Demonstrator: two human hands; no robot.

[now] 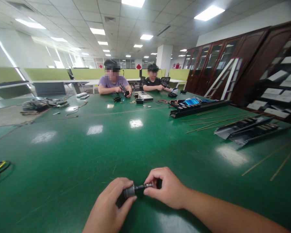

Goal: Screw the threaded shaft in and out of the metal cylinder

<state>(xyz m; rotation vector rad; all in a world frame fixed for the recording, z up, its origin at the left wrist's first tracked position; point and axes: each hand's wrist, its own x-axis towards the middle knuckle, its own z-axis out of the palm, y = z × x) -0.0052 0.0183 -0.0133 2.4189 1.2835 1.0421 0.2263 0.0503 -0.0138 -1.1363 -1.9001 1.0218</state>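
Note:
Near the table's front edge, my left hand [113, 202] is closed around a short dark grey cylinder [129, 191], thumb below and fingers above. From its right end a thin dark shaft [140, 187] sticks out, lying about level. My right hand [168, 187] pinches the shiny metal tip [149, 185] of that shaft between thumb and forefinger. I cannot tell whether the tip is a separate piece. Part of the cylinder is hidden behind my left fingers, and its exact kind does not show.
Across the green table [106, 145] two people handle dark tools among small black boxes [139, 101]. To the right lie black metal channels [199, 108] and thin rods [208, 125]. A parts pile [46, 104] is at far left, a black-and-yellow cable [0, 166] nearer.

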